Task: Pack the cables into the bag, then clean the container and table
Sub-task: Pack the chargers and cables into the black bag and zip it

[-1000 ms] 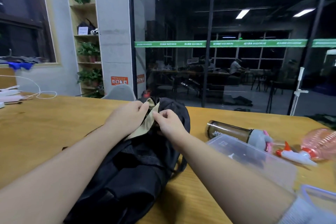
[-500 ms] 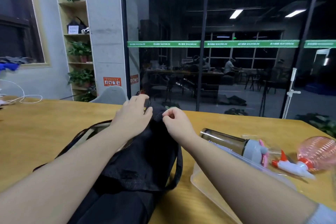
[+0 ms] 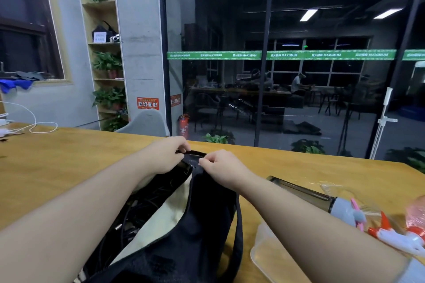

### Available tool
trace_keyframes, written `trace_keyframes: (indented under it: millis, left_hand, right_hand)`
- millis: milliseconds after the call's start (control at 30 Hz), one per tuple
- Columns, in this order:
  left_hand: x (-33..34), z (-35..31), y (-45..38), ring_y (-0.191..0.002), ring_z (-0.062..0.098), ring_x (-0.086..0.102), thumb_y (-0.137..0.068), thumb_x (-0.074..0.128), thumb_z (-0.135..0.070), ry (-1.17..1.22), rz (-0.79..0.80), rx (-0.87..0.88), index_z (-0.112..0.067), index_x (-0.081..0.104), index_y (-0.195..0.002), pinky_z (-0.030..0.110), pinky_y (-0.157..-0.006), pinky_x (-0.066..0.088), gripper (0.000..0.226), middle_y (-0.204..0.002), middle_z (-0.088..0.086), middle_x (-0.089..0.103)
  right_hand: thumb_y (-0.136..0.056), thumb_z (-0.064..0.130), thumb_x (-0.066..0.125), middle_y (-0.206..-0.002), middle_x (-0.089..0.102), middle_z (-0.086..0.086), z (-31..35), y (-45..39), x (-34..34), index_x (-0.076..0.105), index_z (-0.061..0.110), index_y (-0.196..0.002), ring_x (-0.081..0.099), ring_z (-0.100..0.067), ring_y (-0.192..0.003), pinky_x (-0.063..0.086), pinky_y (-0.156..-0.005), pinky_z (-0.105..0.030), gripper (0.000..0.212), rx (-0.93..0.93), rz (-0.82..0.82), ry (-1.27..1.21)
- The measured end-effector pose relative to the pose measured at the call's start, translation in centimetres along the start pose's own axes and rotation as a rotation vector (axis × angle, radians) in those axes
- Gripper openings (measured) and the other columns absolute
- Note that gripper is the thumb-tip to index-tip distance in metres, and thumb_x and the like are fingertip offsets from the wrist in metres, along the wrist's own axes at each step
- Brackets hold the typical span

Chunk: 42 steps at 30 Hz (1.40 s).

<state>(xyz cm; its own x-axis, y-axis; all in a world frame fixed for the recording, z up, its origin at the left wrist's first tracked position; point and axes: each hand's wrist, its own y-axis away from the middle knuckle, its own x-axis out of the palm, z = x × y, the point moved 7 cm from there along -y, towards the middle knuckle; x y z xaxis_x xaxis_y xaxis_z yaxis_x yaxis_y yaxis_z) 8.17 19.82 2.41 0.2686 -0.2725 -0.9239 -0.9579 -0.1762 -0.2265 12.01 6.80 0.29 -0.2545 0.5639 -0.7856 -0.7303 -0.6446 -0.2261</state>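
Here, a person's two hands meet at the far end of a black bag [image 3: 195, 225] lying lengthwise on a wooden table [image 3: 69, 163], its mouth gaping to show a pale lining and a tangle of dark cables [image 3: 133, 213] already inside. The left hand [image 3: 163, 156] curls its fingers round the bag's end, apparently to anchor the fabric, while the right hand [image 3: 220, 165] pinches something small at the same seam, seemingly the zip pull, though the pull itself is too small to make out. Holding one side fast while the other tugs suggests the bag is about to be closed, which would put the packing stage near its end. To the right, just beside the bag, lies a clear plastic container [image 3: 271, 250], with a dark bottle [image 3: 299, 190] on its side and a pink spray bottle [image 3: 404, 234] near it, evidently kept within reach for the cleaning not yet begun. A white cord [image 3: 34, 124] rests at the table's far left, well apart.
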Motion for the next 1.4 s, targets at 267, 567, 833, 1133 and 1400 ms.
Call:
trace_keyframes:
  millis: [267, 567, 833, 1133, 1400]
  left_hand:
    - [3.0, -0.1, -1.1, -0.108, 0.010, 0.053, -0.085, 0.061, -0.028, -0.105, 0.201, 0.071, -0.035, 0.060, -0.111, 0.035, -0.098, 0.041, 0.026, -0.114, -0.012, 0.061]
    - [4.6, 0.0, -1.5, -0.119, 0.016, 0.034, -0.085, 0.055, -0.025, -0.488, 0.083, 0.065, -0.038, 0.050, -0.109, 0.044, -0.106, 0.014, 0.028, -0.107, -0.011, 0.048]
    - [5.7, -0.7, -1.5, -0.106, 0.013, 0.038, -0.084, 0.049, -0.014, -0.567, 0.032, 0.182, -0.030, 0.043, -0.081, 0.046, -0.108, 0.008, 0.016, -0.084, -0.014, 0.045]
    - [7.1, 0.5, -1.5, -0.092, 0.016, 0.055, -0.085, 0.041, 0.002, -0.165, 0.177, 0.086, -0.030, 0.053, -0.090, 0.030, -0.073, 0.050, 0.035, -0.100, -0.009, 0.048]
    - [7.1, 1.3, -1.6, -0.088, 0.010, 0.051, -0.084, 0.063, -0.019, -0.112, 0.097, 0.118, -0.030, 0.052, -0.081, 0.022, -0.070, 0.041, 0.016, -0.092, -0.009, 0.057]
  right_hand:
    - [-0.089, 0.018, 0.045, -0.107, 0.066, -0.002, -0.8, -1.2, 0.6, 0.067, 0.017, -0.107, 0.057, -0.018, -0.095, 0.042, -0.072, -0.026, 0.028, 0.080, 0.082, -0.005]
    - [-0.086, 0.006, 0.052, -0.130, 0.058, -0.005, -1.7, -1.4, 2.7, 0.054, 0.015, -0.130, 0.054, -0.022, -0.117, 0.045, -0.097, -0.031, 0.045, 0.072, 0.247, 0.036]
    - [-0.091, 0.007, 0.052, -0.124, 0.061, -0.009, -2.6, -2.1, 3.7, 0.057, 0.011, -0.124, 0.056, -0.025, -0.113, 0.046, -0.098, -0.038, 0.034, 0.043, 0.286, 0.062]
    - [-0.096, 0.025, 0.052, -0.127, 0.059, -0.006, -4.3, -3.3, 5.0, 0.058, 0.012, -0.124, 0.054, -0.022, -0.115, 0.039, -0.088, -0.026, 0.031, 0.092, 0.317, 0.036]
    - [-0.093, 0.017, 0.055, -0.116, 0.065, -0.010, -4.6, -5.0, 5.8, 0.064, 0.007, -0.111, 0.058, -0.024, -0.101, 0.037, -0.073, -0.022, 0.023, 0.137, 0.204, 0.081]
